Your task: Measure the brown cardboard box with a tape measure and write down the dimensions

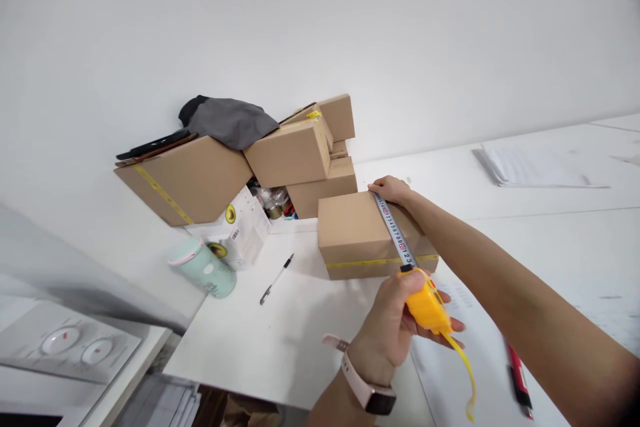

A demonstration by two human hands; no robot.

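A small cardboard box (353, 230) with yellow tape lies on the white table (280, 340). A steel measuring tape blade (395, 230) runs across its top from the far edge to the near edge. My left hand (395, 327) grips the yellow tape measure case (427, 307) at the box's near edge. My right hand (390, 188) reaches over the box and pins the tape's end at the far top edge, fingers curled on it. A yellow strap (465, 373) hangs from the case.
Stacked cardboard boxes (235, 167) with a grey cloth (230, 121) stand behind. A mint green cup (205, 267), a white carton (240, 227) and a black pen (276, 278) lie to the left. A red pen (517, 373) and papers (535, 167) are on the right.
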